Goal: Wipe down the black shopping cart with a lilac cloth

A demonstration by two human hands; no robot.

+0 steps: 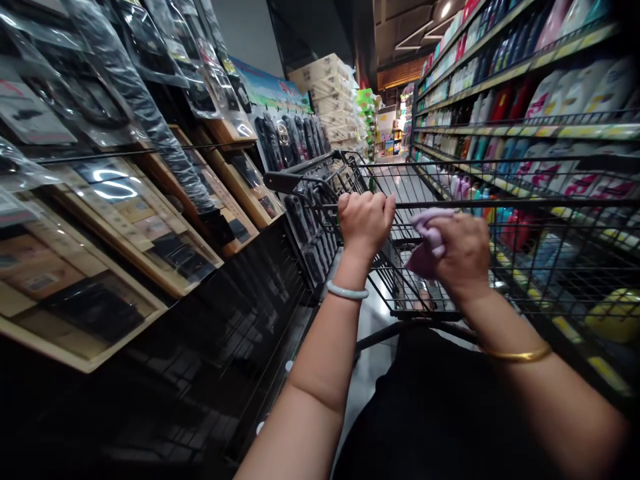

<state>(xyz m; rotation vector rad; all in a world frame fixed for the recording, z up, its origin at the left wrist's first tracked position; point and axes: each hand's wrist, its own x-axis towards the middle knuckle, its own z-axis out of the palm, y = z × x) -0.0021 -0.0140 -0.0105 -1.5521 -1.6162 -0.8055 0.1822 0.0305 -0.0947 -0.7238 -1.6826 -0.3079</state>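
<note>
A black wire shopping cart [435,311] stands in front of me. My left hand [364,223], with a pale bangle at the wrist, is closed round the cart's dark crossbar. My right hand [464,257], with a gold bangle, is closed on a crumpled purple cloth [425,257]. It is at the height of the same bar, to the right of my left hand; its fingers hide whether it also grips the bar. The cloth hangs out on the hand's left side.
Close on the left are wooden display boxes [145,227] and plastic-wrapped goods [150,40] on a rack. Shelves of bottles [550,87] line the right side. Stacked cartons [327,100] stand farther ahead on the left, beside the aisle. A yellow round object [617,317] is low at the right.
</note>
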